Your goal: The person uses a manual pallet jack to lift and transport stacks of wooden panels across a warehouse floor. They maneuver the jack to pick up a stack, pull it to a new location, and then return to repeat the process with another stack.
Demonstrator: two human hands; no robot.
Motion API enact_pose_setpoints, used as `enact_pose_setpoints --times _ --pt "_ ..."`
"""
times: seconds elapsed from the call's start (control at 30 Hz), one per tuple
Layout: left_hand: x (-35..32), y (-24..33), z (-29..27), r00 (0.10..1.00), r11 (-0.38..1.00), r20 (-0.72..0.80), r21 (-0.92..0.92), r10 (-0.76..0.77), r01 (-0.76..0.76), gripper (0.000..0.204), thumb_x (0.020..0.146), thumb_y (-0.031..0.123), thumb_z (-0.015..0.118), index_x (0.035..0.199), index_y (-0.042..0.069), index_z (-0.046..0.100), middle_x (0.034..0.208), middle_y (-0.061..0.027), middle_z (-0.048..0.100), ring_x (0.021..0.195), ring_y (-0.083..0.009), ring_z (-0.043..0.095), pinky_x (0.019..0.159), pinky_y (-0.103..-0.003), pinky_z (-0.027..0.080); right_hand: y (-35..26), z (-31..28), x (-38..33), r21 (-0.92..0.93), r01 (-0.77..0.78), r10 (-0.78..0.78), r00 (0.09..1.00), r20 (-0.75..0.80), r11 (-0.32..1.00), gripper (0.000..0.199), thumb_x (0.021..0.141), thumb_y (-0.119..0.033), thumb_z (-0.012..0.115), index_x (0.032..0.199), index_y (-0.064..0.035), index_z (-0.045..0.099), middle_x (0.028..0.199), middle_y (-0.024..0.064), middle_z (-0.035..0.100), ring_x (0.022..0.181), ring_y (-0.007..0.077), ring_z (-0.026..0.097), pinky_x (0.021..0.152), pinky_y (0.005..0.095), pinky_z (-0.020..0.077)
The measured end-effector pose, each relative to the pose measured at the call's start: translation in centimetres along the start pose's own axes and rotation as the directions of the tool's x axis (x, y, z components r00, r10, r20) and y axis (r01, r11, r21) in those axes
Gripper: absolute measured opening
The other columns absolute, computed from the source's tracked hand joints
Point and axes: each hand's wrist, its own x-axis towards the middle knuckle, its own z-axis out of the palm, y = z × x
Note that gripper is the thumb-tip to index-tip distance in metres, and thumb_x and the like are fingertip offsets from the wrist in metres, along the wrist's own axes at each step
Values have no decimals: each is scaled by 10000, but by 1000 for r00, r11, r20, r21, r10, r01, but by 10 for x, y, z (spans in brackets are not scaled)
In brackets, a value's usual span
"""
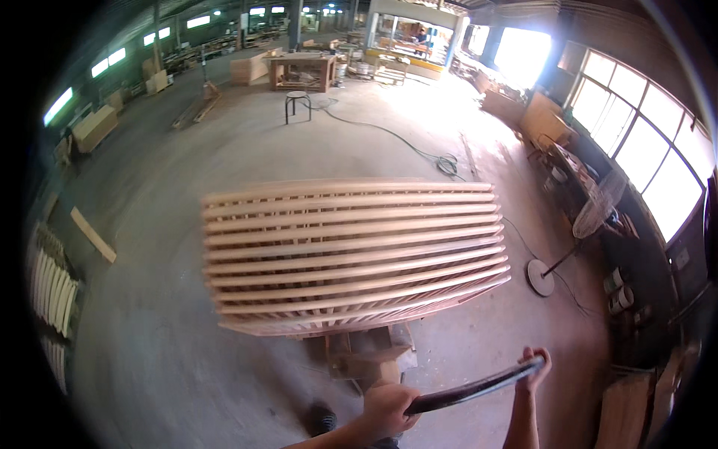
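Observation:
My left hand [389, 408] is closed round the near-left end of a dark, curved bar [471, 391] at the lower middle. Farther right, my right hand [534, 367] grips the bar's other end, fingers wrapped over it. Whether the bar joins anything below cannot be made out. Ahead of both hands stands a wide stack of pale wooden slats [351, 258], their rounded rails lying in rows with gaps between. Under its near side a wooden support [370, 359] shows, partly hidden by the stack and my left hand.
A floor fan [598, 209] on a round base stands right, by the windows. A green hose [404, 138] runs across the floor beyond the stack, near a stool [297, 99]. Workbenches [303, 72] stand farther back. A loose board [93, 235] lies left.

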Motion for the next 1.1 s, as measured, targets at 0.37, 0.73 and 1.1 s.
enact_pose_setpoints --times 0.37,0.73,1.1 --pt "34 -35 -24 978 978 5 6 210 -210 241 724 209 851 781 184 619 620 11 560 552 -211 556 635 -358 392 -25 -163 -238 -178 128 -134 991 -20 976 755 893 -434 776 1386 24 431 1077 120 652 941 249 670 967 487 565" --pt "67 -43 -3 977 972 -66 133 203 -193 250 794 148 734 711 138 498 539 -6 495 469 -252 514 555 -376 395 -83 -123 -282 -207 95 -82 994 70 974 562 866 -377 779 1225 3 573 1075 148 631 970 250 613 855 407 514" --pt "46 -61 54 939 947 -326 321 109 1 273 800 63 721 717 110 465 618 -64 494 573 -303 503 579 -427 394 -87 -98 -203 -216 256 -169 921 351 942 288 794 -66 708 1062 -50 603 785 146 634 677 303 620 621 401 500"
